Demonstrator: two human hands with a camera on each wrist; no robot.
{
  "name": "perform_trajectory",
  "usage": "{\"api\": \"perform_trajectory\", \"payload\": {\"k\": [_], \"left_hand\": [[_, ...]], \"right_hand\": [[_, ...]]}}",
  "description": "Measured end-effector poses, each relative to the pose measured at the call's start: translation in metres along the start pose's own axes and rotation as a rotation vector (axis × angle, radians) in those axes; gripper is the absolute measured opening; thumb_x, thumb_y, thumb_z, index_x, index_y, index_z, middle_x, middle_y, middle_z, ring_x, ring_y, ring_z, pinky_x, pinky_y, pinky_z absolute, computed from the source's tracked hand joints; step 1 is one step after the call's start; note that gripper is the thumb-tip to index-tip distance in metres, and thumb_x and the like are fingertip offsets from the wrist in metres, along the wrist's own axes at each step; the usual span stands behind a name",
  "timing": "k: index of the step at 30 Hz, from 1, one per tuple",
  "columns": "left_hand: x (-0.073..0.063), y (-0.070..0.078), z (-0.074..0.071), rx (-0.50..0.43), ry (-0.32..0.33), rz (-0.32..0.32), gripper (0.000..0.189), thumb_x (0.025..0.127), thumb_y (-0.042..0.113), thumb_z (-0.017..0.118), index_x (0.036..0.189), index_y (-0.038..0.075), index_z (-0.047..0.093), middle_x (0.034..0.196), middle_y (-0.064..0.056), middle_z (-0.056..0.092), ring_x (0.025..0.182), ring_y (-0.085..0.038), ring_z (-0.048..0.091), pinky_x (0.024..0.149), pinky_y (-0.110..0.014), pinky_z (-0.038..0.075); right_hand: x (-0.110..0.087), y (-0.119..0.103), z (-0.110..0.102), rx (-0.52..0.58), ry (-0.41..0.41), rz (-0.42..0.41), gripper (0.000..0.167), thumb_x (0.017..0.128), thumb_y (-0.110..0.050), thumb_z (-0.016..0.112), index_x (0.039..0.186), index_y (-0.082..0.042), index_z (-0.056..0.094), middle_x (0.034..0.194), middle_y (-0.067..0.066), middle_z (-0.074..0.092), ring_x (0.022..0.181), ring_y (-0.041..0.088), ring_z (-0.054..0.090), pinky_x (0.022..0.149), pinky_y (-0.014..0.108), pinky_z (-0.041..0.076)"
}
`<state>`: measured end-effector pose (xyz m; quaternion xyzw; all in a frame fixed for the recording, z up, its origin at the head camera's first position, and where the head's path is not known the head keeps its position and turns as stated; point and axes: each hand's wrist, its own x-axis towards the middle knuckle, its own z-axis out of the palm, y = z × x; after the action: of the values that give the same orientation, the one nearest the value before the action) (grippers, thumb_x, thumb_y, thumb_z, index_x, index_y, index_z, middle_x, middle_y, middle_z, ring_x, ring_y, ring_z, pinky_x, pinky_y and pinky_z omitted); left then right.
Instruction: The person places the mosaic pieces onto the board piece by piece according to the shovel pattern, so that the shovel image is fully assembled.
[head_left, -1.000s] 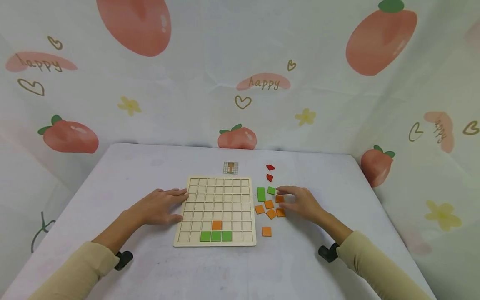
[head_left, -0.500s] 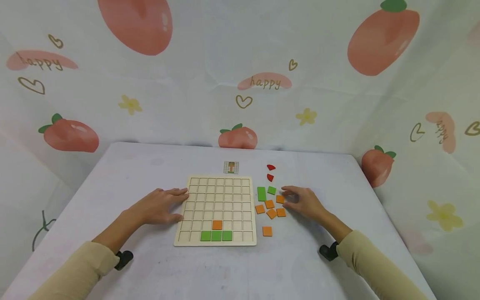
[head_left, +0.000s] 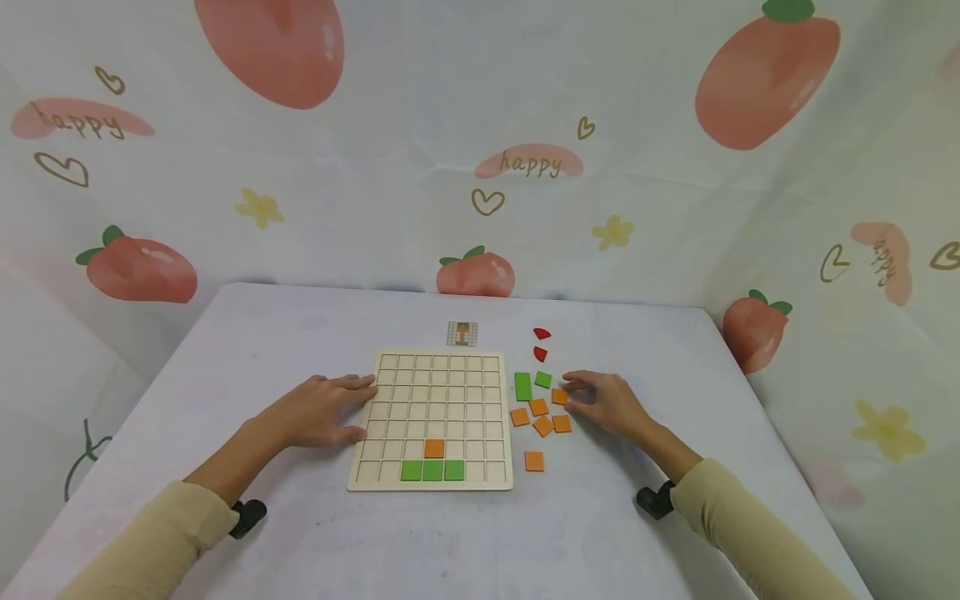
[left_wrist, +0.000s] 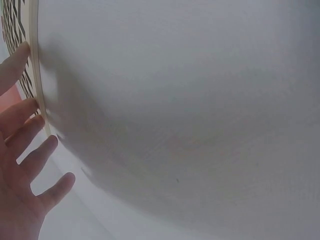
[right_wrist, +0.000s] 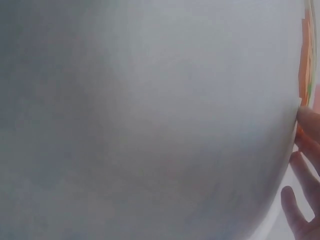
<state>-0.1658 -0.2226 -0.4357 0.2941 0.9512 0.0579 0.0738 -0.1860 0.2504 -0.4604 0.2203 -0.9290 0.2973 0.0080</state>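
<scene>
While left fingers [head_left: 352,382] touch the board [head_left: 435,412], right fingers [head_left: 584,378] flank tiles [head_left: 559,397].

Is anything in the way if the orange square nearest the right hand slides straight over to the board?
Yes. Between that orange square and the board lie a second orange tile and the green rectangle. Nothing visible stands above them, so lifting it over looks free.

A fruit-printed backdrop [head_left: 375,208], probably cloth, hangs behind a pale table [head_left: 375,550].
</scene>
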Motion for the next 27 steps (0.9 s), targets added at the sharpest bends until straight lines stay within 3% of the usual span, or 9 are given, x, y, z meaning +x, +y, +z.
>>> {"api": "perform_trajectory", "payload": {"k": [6, 13, 27], "left_hand": [[0.001, -0.001, 0.000, -0.002, 0.004, 0.006, 0.066, 0.087, 0.042, 0.071, 0.141, 0.007, 0.057, 0.148, -0.011, 0.051, 0.134, -0.035, 0.049, 0.098, -0.059, 0.043], [0.001, -0.002, 0.000, 0.010, 0.005, 0.012, 0.067, 0.086, 0.043, 0.072, 0.141, 0.007, 0.057, 0.148, -0.011, 0.051, 0.133, -0.034, 0.050, 0.096, -0.059, 0.044], [0.000, -0.001, -0.001, -0.001, -0.001, 0.010, 0.066, 0.087, 0.042, 0.072, 0.141, 0.007, 0.057, 0.148, -0.011, 0.051, 0.133, -0.034, 0.050, 0.097, -0.059, 0.043]], "right_hand": [[0.001, 0.001, 0.000, -0.017, 0.000, 0.011, 0.045, 0.083, -0.009, 0.080, 0.125, -0.002, 0.066, 0.107, 0.005, 0.075, 0.112, 0.030, 0.066, 0.103, 0.059, 0.040], [0.005, 0.000, -0.002, -0.005, -0.002, 0.015, 0.043, 0.082, -0.007, 0.081, 0.122, -0.002, 0.067, 0.105, 0.005, 0.075, 0.110, 0.029, 0.066, 0.100, 0.056, 0.044], [0.035, -0.033, -0.002, -0.027, -0.056, -0.061, 0.044, 0.083, -0.012, 0.081, 0.123, -0.001, 0.067, 0.106, 0.004, 0.075, 0.108, 0.026, 0.068, 0.102, 0.056, 0.043]]}}
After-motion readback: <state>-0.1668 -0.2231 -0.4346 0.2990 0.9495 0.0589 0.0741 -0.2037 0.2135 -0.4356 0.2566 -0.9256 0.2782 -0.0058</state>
